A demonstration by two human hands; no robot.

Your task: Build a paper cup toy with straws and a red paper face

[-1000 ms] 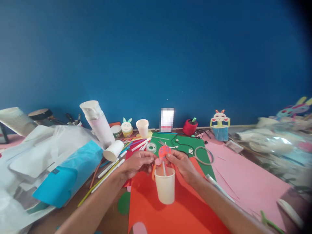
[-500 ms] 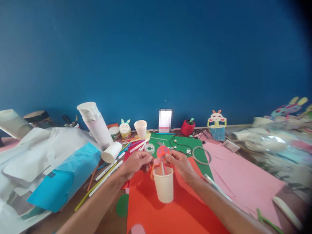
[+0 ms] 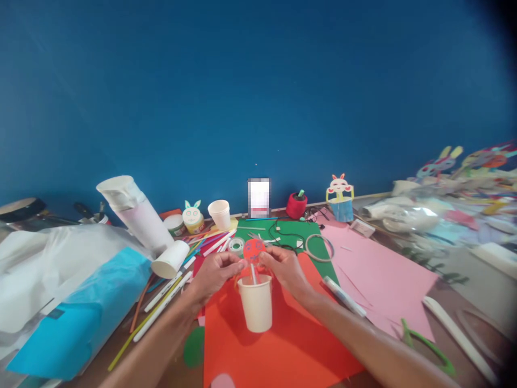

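Now, right hand (image 3: 286,270) pinches the orange disc (image 3: 253,250), left hand (image 3: 218,270) close beside.

Cup (image 3: 257,307) is standing on the big sheet (image 3: 250,364), below and between left hand (image 3: 220,268) and right hand (image 3: 287,268); straw (image 3: 253,274) is sticking up out of it. Face cutout (image 3: 254,249) is sitting between both hands, above the cup. Tipped cup (image 3: 173,260) is lying left of the left hand, pens (image 3: 163,306) nearer on that side. Tape roll (image 3: 236,245) is lying beyond the hands, ring (image 3: 333,249) beyond and right of the right hand.
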